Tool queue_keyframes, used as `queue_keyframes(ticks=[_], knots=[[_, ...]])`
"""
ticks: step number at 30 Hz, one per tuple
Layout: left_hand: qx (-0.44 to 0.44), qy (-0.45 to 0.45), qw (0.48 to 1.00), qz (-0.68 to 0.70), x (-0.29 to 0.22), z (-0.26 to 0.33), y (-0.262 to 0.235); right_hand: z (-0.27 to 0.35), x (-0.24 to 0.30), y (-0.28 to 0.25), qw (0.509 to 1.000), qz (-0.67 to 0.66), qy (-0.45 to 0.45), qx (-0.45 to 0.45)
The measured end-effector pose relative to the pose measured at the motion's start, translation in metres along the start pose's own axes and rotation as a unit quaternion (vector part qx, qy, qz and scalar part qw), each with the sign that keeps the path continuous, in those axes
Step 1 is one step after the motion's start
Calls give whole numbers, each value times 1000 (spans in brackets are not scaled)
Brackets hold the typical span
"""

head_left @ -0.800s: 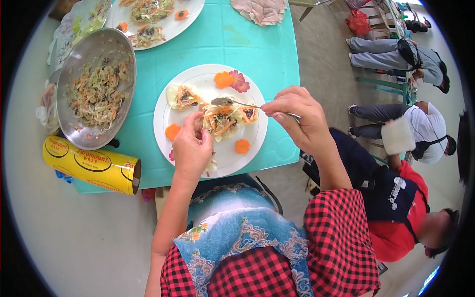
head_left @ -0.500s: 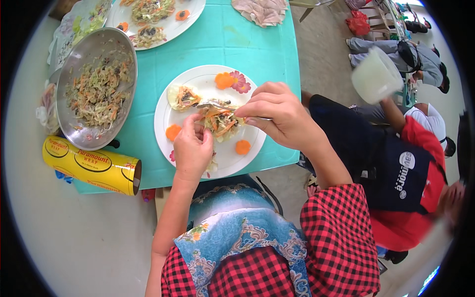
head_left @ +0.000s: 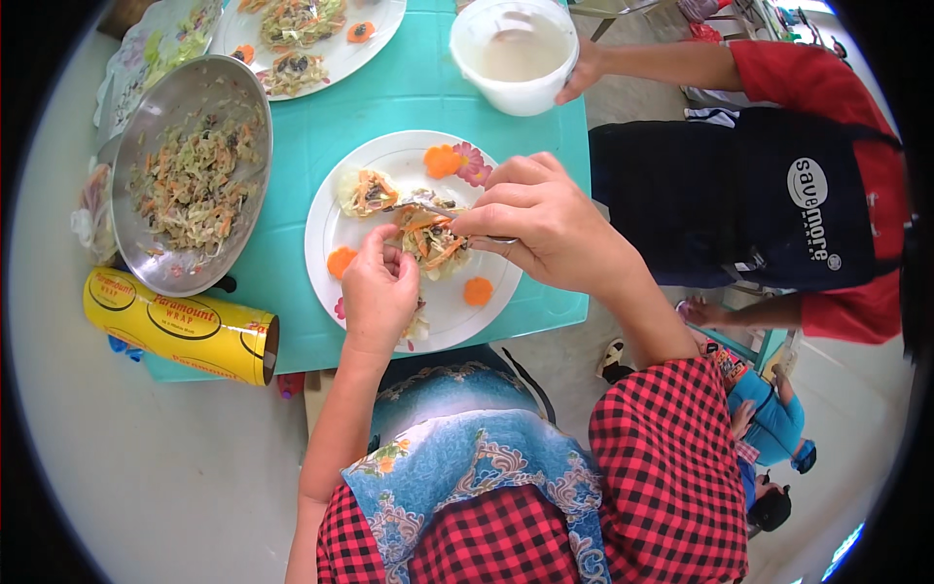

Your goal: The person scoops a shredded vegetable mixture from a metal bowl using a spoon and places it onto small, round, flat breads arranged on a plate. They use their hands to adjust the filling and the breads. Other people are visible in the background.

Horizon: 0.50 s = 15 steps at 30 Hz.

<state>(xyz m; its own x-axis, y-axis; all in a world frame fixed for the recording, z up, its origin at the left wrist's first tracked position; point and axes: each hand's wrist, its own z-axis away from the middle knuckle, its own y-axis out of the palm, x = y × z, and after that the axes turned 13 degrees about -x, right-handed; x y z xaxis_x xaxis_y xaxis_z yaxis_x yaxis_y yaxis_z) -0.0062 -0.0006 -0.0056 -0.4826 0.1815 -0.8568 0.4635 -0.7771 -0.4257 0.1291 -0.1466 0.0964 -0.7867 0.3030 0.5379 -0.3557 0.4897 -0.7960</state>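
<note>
From here, the right hand (head_left: 540,224) is gripping a stiff-looking spoon handle (head_left: 436,209); the left hand (head_left: 379,287) is touching soft, loose-looking salad (head_left: 433,245), its grip unclear.

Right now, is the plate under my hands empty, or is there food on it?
Not empty: the plate holds mounds of shredded vegetables and orange slices, with bare white showing between them.
</note>
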Motion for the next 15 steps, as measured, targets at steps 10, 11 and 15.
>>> queue_keyframes(ticks=[10, 11, 15], knots=[[-16, 10, 1000, 11, 1, -3, 1, 7, 5, -24, 998, 11, 40, -55], [-18, 14, 1000, 7, 1, -2, 0, 8, 7, -26, 997, 7, 52, -65], [-11, 23, 1000, -1, 0, -2, 1, 17, 11, -25, 976, -53, 163, -135]])
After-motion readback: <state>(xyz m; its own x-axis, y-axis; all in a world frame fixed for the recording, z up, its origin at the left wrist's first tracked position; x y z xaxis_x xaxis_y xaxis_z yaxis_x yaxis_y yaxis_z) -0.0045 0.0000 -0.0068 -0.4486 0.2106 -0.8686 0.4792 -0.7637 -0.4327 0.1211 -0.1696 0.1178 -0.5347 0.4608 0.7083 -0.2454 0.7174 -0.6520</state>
